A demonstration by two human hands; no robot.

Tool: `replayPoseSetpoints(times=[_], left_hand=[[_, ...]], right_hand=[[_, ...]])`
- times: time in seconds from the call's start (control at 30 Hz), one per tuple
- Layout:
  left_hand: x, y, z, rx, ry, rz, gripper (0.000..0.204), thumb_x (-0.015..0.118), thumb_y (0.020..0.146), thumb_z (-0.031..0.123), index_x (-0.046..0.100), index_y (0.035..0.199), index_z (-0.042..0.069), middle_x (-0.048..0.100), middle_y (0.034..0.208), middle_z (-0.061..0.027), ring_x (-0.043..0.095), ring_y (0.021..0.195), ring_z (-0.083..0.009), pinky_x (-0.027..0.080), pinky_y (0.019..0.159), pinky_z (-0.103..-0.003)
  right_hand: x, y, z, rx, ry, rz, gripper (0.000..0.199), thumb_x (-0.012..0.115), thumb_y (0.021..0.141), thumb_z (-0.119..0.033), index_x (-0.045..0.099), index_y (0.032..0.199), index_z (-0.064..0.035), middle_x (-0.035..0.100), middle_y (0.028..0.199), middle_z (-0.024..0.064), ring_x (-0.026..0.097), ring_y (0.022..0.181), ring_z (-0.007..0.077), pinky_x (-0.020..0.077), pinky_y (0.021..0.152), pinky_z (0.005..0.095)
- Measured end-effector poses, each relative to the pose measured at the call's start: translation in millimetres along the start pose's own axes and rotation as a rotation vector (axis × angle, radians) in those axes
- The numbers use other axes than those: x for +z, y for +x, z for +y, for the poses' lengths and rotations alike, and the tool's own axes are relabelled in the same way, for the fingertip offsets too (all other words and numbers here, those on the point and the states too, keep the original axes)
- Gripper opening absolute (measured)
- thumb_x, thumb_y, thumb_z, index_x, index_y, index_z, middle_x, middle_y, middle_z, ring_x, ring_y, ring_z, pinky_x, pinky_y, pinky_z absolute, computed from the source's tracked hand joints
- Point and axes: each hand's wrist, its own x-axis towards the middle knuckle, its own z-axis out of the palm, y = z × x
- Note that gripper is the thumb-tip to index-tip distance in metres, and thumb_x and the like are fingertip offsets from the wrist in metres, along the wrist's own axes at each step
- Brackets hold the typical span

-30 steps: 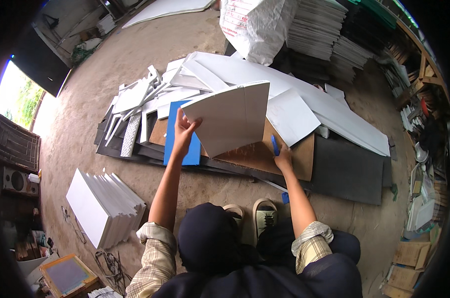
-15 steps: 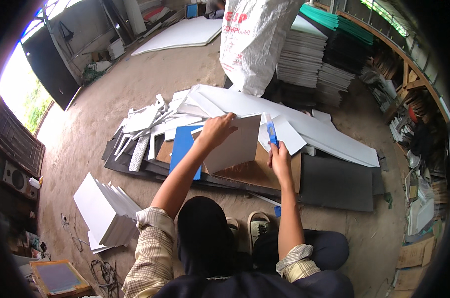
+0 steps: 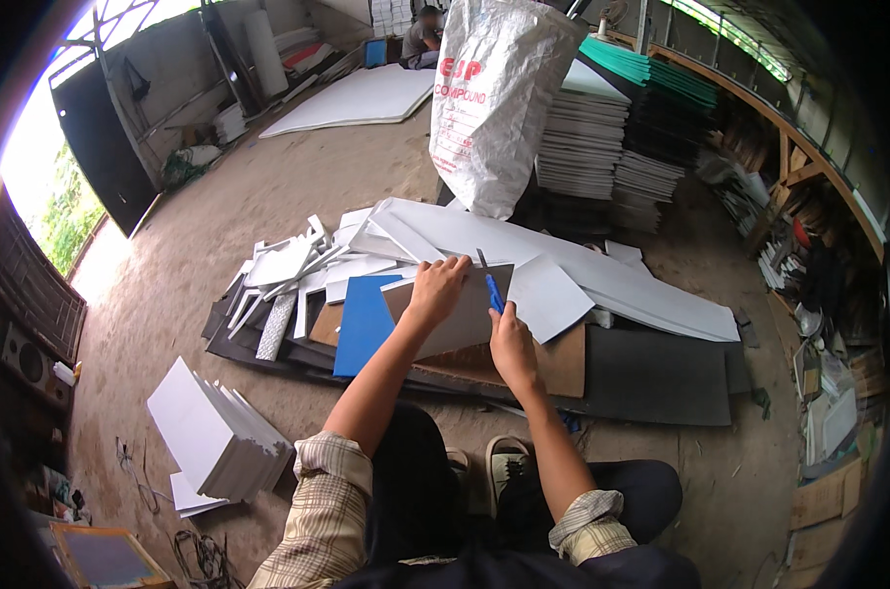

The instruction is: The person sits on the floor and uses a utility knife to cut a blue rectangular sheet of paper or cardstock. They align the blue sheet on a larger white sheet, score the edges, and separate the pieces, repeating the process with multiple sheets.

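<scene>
With the left hand (image 3: 438, 288) draped over its top edge, the shaded white panel (image 3: 465, 319) stood tilted up in front of the person, and everything hung on that edge! It ran roughly from nine o'clock to three, though foreshortening hid which side was longer. The left hand was on it, fingers curled over the rim and closed to about the sheet's thickness, thumb out of sight. Over at four o'clock from there, the right hand (image 3: 512, 344) had its fingers wrapped snugly around a blue cutter knife (image 3: 494, 293), the slim dark blade aimed at eleven, just beside the panel's right end; whether steel met sheet could not be told.

And what a spread of textures below! The panel looked thin, flat and stiff, straight along the top. At eight o'clock from the left hand lay a smooth, matte blue sheet (image 3: 365, 329); at four, a worn brown board (image 3: 565, 358) showed its scuffed face, with flat dark sheeting (image 3: 661, 378) farther right. A glossy white square sheet (image 3: 551, 297) leaned into view at two o'clock from the right hand, while a jumble of narrow white offcuts (image 3: 280, 263) bristled toward ten, one strip (image 3: 275, 329) dimpled all over. Down at seven, a leaning stack of white panels (image 3: 205, 432) fanned its ragged edges.
</scene>
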Motion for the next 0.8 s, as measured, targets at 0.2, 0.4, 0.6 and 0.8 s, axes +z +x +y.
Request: replayPoseSetpoints(times=[0.2, 0.4, 0.6, 0.8], left_hand=[[4, 1, 4, 0.010, 0.025, 0.143, 0.019, 0.052, 0.082, 0.018, 0.049, 0.100, 0.012, 0.057, 0.079, -0.0032, 0.058, 0.075, -0.0217, 0.039, 0.066, -0.038], [5, -1, 2, 0.026, 0.015, 0.159, 0.019, 0.052, 0.081, 0.018, 0.048, 0.099, 0.011, 0.056, 0.077, -0.0034, 0.058, 0.075, -0.0216, 0.038, 0.066, -0.038], [4, -1, 1, 0.022, -0.012, 0.121, 0.019, 0.053, 0.082, 0.018, 0.048, 0.098, 0.010, 0.056, 0.078, -0.0038, 0.058, 0.077, -0.0216, 0.038, 0.068, -0.037], [4, 1, 7, 0.043, -0.032, 0.130, 0.018, 0.053, 0.082, 0.018, 0.048, 0.097, 0.010, 0.057, 0.080, -0.0040, 0.058, 0.077, -0.0214, 0.040, 0.068, -0.036]], right_hand=[[4, 4, -2, -0.035, -0.130, -0.011, 0.034, 0.033, 0.095, -0.025, 0.044, 0.095, 0.0064, 0.059, 0.070, 0.0270, 0.060, 0.066, 0.0400, 0.0492, 0.052, 0.0449], [-3, 1, -20, 0.048, -0.107, -0.064, 0.035, 0.033, 0.094, -0.024, 0.045, 0.097, 0.0089, 0.058, 0.072, 0.0282, 0.061, 0.068, 0.0393, 0.0500, 0.054, 0.0444], [4, 6, -21, 0.065, -0.258, -0.118, 0.037, 0.036, 0.093, -0.018, 0.041, 0.111, 0.0137, 0.060, 0.076, 0.0261, 0.063, 0.070, 0.0363, 0.0521, 0.056, 0.0406], [15, 28, -13, -0.059, -0.221, 0.043, 0.022, 0.042, 0.091, -0.016, 0.043, 0.087, 0.0053, 0.057, 0.064, 0.0262, 0.060, 0.062, 0.0396, 0.0494, 0.048, 0.0421]])
